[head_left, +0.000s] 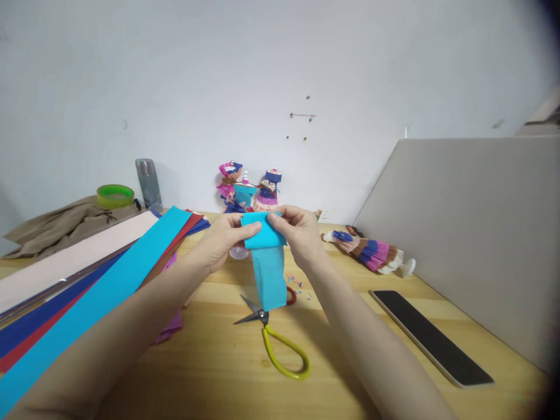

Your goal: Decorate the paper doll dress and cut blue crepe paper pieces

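Observation:
A strip of bright blue crepe paper [263, 232] is held up at the centre, its top part folded over and its lower part hanging down. My left hand [225, 236] pinches the left edge of the fold, thumb in front. At the right edge, my right hand [298, 230] pinches the same paper between thumb and fingers. Below the hanging end, scissors [263, 315] lie with their blades apart; one yellow handle shows, and a red loop [291, 296] is partly hidden behind the paper.
Long coloured paper strips [109, 280] cover the left side, near a green tape roll [115, 196] and a bottle [149, 184]. Paper-dressed figures [268, 189] stand at the back; another [371, 252] lies at right. A black phone-like slab [431, 335] lies at the right front beside a grey panel [472, 233].

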Motion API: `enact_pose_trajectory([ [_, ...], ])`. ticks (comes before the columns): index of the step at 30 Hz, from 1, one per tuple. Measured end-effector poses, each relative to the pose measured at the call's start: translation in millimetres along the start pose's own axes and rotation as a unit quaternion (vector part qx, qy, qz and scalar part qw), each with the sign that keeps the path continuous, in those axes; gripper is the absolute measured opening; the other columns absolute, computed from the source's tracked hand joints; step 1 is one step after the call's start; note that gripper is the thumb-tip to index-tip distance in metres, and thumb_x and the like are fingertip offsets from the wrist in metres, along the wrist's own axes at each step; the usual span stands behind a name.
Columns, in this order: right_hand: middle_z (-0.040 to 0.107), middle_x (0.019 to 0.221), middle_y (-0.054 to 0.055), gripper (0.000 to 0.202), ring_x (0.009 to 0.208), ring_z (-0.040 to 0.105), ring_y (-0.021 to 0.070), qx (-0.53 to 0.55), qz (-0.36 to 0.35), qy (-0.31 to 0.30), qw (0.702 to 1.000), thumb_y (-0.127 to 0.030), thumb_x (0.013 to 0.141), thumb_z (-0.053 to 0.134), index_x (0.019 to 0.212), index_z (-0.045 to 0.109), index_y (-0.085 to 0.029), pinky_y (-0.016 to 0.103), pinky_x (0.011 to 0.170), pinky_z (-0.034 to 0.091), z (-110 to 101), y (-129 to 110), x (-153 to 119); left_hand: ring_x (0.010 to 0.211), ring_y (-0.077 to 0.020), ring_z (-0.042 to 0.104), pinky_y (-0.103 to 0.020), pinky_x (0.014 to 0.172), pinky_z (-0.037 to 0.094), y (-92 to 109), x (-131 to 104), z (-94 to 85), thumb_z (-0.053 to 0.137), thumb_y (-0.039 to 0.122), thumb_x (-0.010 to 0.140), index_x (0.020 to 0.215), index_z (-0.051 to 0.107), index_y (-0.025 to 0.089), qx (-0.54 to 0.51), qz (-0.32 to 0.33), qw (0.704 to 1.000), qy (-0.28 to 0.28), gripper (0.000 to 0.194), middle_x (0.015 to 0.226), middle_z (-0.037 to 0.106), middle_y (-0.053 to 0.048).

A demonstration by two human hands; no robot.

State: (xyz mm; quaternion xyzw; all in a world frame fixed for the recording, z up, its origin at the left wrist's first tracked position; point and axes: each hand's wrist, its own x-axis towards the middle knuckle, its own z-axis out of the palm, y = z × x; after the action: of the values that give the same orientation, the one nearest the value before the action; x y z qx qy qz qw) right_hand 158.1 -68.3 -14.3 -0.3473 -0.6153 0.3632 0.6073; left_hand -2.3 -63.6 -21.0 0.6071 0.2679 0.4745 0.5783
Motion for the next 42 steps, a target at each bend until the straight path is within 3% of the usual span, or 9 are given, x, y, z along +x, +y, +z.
enact_pose_trajectory([
  [4, 0.057, 0.059, -0.001, 0.035, 0.056, 0.048, 0.0114, 0.001, 0.013, -0.026, 1.0, -0.049, 0.06, 0.076, 0.063, 0.06, -0.018, 0.025, 0.054, 0.04, 0.5, 0.9, -1.2, 0.057, -0.0112, 0.056, -0.024, 0.054, 0.045, 0.2, -1.0, -0.5, 0.077, 0.04, 0.068, 0.078, 0.07, 0.012, 0.041, 0.026, 0.998, 0.045, 0.03, 0.07, 0.066, -0.004],
  [8, 0.055, 0.058, -0.002, 0.037, 0.056, 0.048, 0.0117, -0.013, 0.008, -0.018, 1.0, -0.05, 0.061, 0.075, 0.059, 0.055, -0.019, 0.025, 0.055, 0.041, 0.7, 2.4, -0.6, 0.054, -0.0112, 0.054, -0.024, 0.052, 0.043, 4.3, -2.6, 2.2, 0.077, 0.044, 0.066, 0.068, 0.068, 0.012, 0.079, 0.036, 0.993, 0.075, 0.034, 0.062, 0.063, -0.003],
  [12, 0.054, 0.058, -0.002, 0.036, 0.055, 0.045, 0.011, -0.022, -0.007, 0.001, 1.0, -0.05, 0.062, 0.073, 0.059, 0.055, -0.019, 0.024, 0.053, 0.039, 0.0, 0.5, 0.1, 0.049, -0.0095, 0.05, -0.023, 0.049, 0.04, 5.4, -2.3, 2.5, 0.077, 0.049, 0.064, 0.064, 0.065, 0.012, 0.093, 0.025, 0.994, 0.047, 0.039, 0.057, 0.06, -0.002],
  [19, 0.051, 0.057, -0.003, 0.031, 0.053, 0.04, 0.0096, -0.027, -0.025, 0.019, 0.999, -0.046, 0.063, 0.07, 0.06, 0.057, -0.018, 0.024, 0.05, 0.033, 1.1, -3.6, -1.2, 0.049, -0.0099, 0.05, -0.023, 0.047, 0.033, 5.0, -1.8, 1.4, 0.076, 0.045, 0.064, 0.062, 0.06, 0.013, 0.119, -0.005, 0.993, -0.011, 0.036, 0.054, 0.057, -0.002],
  [23, 0.046, 0.055, -0.004, 0.031, 0.052, 0.035, 0.0085, -0.031, -0.038, 0.016, 0.999, -0.045, 0.067, 0.068, 0.059, 0.054, -0.018, 0.023, 0.049, 0.03, 0.3, -2.9, -1.0, 0.044, -0.007, 0.043, -0.022, 0.043, 0.027, 8.5, -3.1, 3.9, 0.074, 0.046, 0.065, 0.057, 0.055, 0.014, 0.128, 0.0, 0.992, -0.007, 0.038, 0.048, 0.052, 0.0],
  [29, 0.038, 0.052, -0.005, 0.035, 0.051, 0.03, 0.0076, -0.045, -0.065, 0.034, 0.996, -0.045, 0.068, 0.069, 0.054, 0.049, -0.018, 0.023, 0.048, 0.028, -2.0, -4.9, -1.9, 0.039, -0.0055, 0.041, -0.021, 0.041, 0.027, 9.0, -3.1, 2.4, 0.072, 0.047, 0.069, 0.057, 0.053, 0.016, 0.154, -0.001, 0.988, -0.014, 0.039, 0.045, 0.05, 0.002],
  [32, 0.043, 0.053, -0.004, 0.037, 0.052, 0.036, 0.0085, -0.053, -0.06, 0.008, 0.997, -0.049, 0.067, 0.07, 0.057, 0.053, -0.018, 0.023, 0.05, 0.032, -3.7, -5.7, -1.8, 0.035, -0.0046, 0.038, -0.02, 0.04, 0.026, 8.8, -3.8, 2.0, 0.069, 0.046, 0.073, 0.055, 0.05, 0.016, 0.163, 0.0, 0.986, -0.023, 0.04, 0.039, 0.046, 0.004],
  [36, 0.062, 0.066, 0.001, 0.039, 0.063, 0.053, 0.0143, -0.027, -0.02, -0.059, 0.998, -0.051, 0.061, 0.076, 0.072, 0.065, -0.015, 0.028, 0.061, 0.045, -4.2, -2.9, -0.6, 0.033, -0.0046, 0.039, -0.018, 0.038, 0.026, 9.9, -4.8, 1.0, 0.065, 0.042, 0.078, 0.055, 0.049, 0.016, 0.172, 0.0, 0.985, -0.02, 0.038, 0.037, 0.047, 0.004],
  [42, 0.065, 0.062, 0.0, 0.032, 0.061, 0.056, 0.0152, 0.002, -0.022, -0.03, 0.999, -0.045, 0.059, 0.079, 0.067, 0.067, -0.016, 0.029, 0.062, 0.048, -2.6, 0.9, 0.2, 0.035, -0.0052, 0.044, -0.017, 0.038, 0.031, 10.9, -3.5, -3.2, 0.064, 0.043, 0.079, 0.066, 0.057, 0.014, 0.175, 0.001, 0.984, -0.015, 0.033, 0.042, 0.052, 0.003],
])
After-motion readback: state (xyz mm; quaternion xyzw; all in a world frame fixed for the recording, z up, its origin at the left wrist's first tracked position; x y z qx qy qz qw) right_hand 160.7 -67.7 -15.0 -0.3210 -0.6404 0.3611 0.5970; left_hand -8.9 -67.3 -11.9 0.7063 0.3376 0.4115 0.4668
